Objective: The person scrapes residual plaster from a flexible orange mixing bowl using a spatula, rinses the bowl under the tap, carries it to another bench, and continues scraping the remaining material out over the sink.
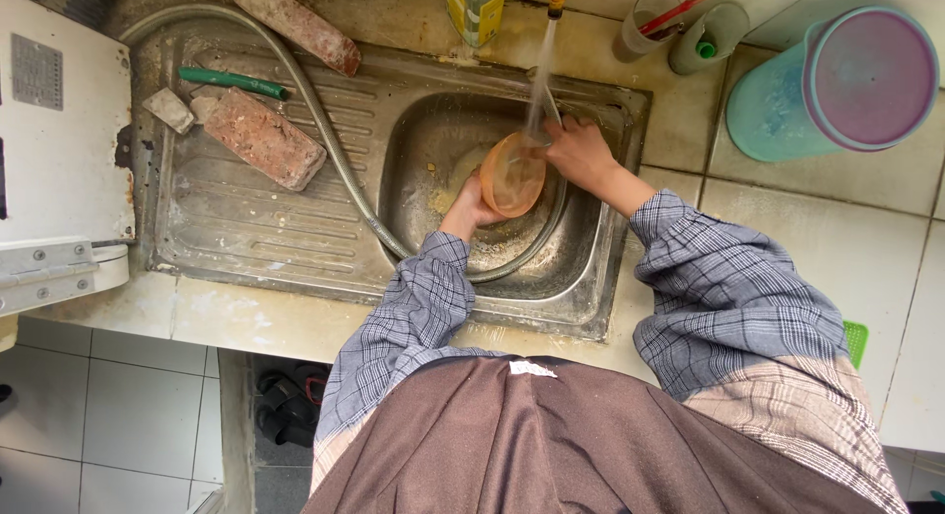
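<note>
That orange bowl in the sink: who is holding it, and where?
The left hand holds the orange bowl by its lower rim, tilted under the running water; the right hand touches its upper edge.

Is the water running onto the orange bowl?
Yes, a stream of water falls from the tap onto the orange bowl held by the left hand in the sink.

We find a worn home kitchen washing-up corner: a stained steel sink (pixel 295 238) with drainboard set in a tiled counter (pixel 817 228), running tap water (pixel 539 76), cups (pixel 650 22) beside it.
</note>
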